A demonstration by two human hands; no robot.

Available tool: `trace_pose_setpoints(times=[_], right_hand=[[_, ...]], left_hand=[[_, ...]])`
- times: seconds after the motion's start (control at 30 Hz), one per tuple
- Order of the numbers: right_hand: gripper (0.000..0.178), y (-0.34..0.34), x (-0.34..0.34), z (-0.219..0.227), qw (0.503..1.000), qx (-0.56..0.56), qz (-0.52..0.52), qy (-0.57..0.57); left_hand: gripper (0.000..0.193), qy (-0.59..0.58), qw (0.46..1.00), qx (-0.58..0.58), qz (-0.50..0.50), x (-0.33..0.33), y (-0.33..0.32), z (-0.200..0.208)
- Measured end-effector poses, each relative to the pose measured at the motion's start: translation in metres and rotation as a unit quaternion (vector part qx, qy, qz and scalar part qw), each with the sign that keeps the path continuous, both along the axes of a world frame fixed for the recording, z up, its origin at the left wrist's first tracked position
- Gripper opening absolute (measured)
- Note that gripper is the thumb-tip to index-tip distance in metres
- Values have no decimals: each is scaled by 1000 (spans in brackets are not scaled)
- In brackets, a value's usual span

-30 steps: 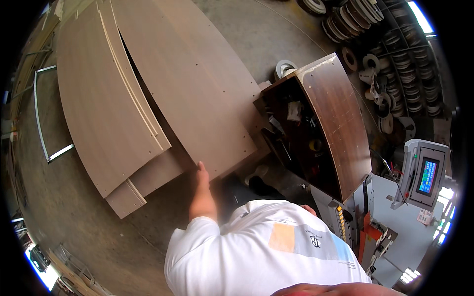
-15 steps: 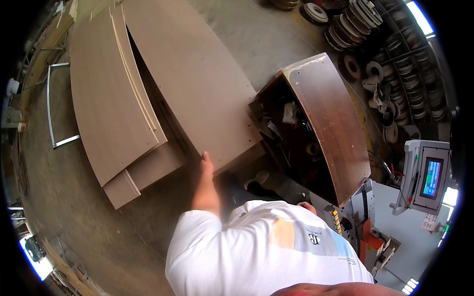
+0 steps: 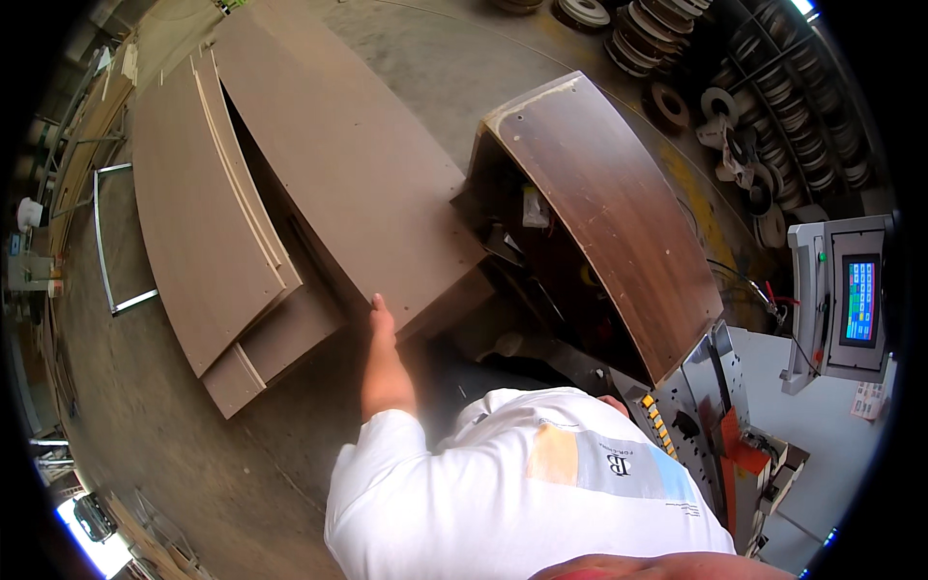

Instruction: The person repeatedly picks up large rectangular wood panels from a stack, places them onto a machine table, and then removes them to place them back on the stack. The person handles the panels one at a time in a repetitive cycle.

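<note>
A large flat brown board point(image 3: 348, 164) lies at the centre left, its near corner pointing at me. My left hand point(image 3: 383, 324) is at that corner, thumb on top of the edge and the other fingers hidden beneath or behind it; it looks closed on the board. Only a sliver of my right hand point(image 3: 615, 406) shows past my shirt, beside the metal machine edge point(image 3: 638, 394). Its fingers are hidden, so what it touches I cannot tell.
More brown boards point(image 3: 193, 222) lie stacked to the left, near a metal frame point(image 3: 101, 242). On the right are an open-sided dark wooden cabinet point(image 3: 609, 203) with loose items inside, a grey machine with a lit screen point(image 3: 859, 300), and racked rolls of edging point(image 3: 812, 126).
The view has turned a little, so the boards and cabinet sit further left in the picture. My left hand stays at the board's near corner.
</note>
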State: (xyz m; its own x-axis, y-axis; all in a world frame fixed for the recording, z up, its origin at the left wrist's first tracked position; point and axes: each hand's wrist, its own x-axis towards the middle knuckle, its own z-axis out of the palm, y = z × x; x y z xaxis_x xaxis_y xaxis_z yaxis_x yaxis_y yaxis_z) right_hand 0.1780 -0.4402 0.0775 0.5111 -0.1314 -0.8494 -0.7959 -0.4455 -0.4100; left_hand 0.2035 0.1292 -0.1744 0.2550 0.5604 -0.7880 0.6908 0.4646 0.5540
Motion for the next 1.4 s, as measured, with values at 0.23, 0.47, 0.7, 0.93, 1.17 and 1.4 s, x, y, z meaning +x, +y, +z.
trace_pose_setpoints(times=[0.23, 0.47, 0.7, 0.93, 1.17, 1.4], right_hand=[[27, -18, 0, -11, 993, -11, 98, -61], [32, -33, 15, -55, 976, -34, 179, -121], [38, 50, 101, 24, 909, 7, 411, -74], [48, 164, 154, 87, 892, 329, 293, -104], [40, 211, 211, 83, 880, 448, -100, -124], [46, 125, 264, 68, 897, 283, -240, -240]], left_hand=[[90, -2, 1000, -3, 14, -22, -42, -10], [84, -48, 996, -48, 59, -52, -122, 58], [69, -209, 955, -184, 103, -64, -141, 168], [61, -355, 873, -334, 14, 9, -162, 313], [45, -292, 863, -398, -111, 100, -191, 315], [45, -257, 858, -393, -208, 214, -154, 272]])
